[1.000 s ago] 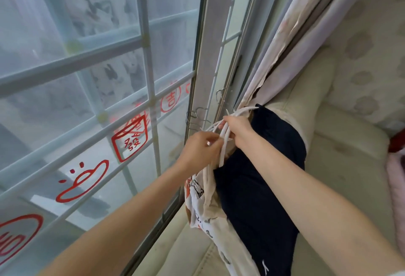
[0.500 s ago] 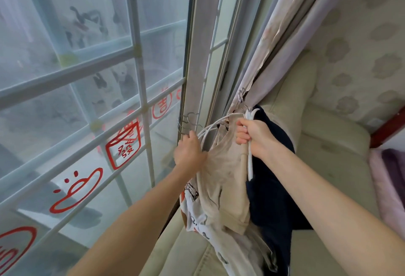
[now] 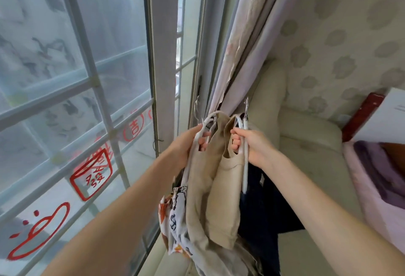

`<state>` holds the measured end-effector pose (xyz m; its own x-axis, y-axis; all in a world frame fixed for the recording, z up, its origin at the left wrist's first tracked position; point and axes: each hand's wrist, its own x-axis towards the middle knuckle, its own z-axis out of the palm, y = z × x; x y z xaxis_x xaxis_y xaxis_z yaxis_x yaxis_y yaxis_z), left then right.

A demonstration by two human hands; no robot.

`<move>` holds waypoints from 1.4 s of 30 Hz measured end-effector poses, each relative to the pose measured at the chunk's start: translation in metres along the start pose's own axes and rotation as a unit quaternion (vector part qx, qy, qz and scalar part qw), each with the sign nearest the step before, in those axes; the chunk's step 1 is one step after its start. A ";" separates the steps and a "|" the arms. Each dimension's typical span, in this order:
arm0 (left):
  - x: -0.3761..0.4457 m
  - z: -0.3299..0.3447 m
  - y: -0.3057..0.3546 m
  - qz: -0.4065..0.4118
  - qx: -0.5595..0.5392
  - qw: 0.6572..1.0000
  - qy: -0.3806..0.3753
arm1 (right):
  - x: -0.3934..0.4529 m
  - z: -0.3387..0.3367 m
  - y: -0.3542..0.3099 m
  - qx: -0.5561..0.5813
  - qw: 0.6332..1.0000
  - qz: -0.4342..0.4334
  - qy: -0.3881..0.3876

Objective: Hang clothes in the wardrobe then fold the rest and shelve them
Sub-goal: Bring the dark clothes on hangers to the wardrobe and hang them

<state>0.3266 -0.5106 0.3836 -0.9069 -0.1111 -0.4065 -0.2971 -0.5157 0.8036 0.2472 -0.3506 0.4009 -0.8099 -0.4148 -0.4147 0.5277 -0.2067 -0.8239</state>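
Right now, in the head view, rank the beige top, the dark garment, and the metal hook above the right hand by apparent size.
1. Beige top, largest, though nearness to the camera flatters it.
2. Dark garment, partly hidden, so unsure.
3. Metal hook, clearly smallest.

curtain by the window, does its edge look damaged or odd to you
Yes. The curtain has a frayed, ragged edge running down beside the window frame, with pinkish stains on the pale lining. Just below it, the left hand and right hand grip white hangers.

Beige tops (image 3: 215, 179) and dark garment (image 3: 263, 205) hang on white hangers (image 3: 245, 166).
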 end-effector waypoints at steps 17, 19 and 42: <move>-0.091 0.247 -0.022 0.037 0.085 0.968 -0.232 | -0.209 -0.151 -0.090 0.050 0.967 -0.195 0.159; -0.112 0.266 -0.040 0.021 0.091 0.957 -0.274 | -0.252 -0.163 -0.085 0.057 0.953 -0.226 0.194; -0.555 0.432 -0.314 -0.329 0.208 0.646 -0.657 | -0.841 -0.170 0.157 0.125 0.685 -0.344 0.629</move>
<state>0.7943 0.0796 0.5447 0.0660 0.9734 -0.2194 -0.5535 0.2187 0.8036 0.9673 0.1166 0.5547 -0.3851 0.9179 -0.0953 -0.1910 -0.1803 -0.9649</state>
